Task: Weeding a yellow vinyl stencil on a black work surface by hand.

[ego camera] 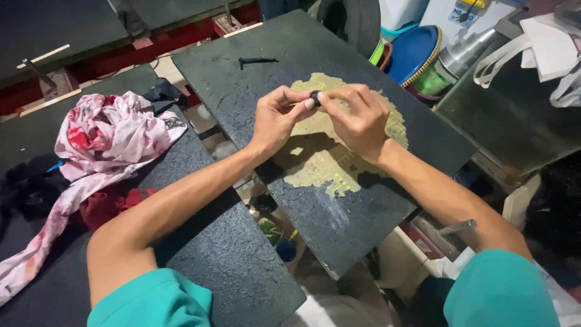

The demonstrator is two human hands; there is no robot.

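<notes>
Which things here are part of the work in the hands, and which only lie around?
In use:
left hand
right hand
small black piece pinched between both
worn black board beneath

Lying about:
floral cloth
black peg
blue plate
metal funnel
white bag

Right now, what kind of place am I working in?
Probably a small workshop: worn black work boards with a scraped yellow patch, floral cloth heaped aside, and both hands pinching a small black piece.
</notes>
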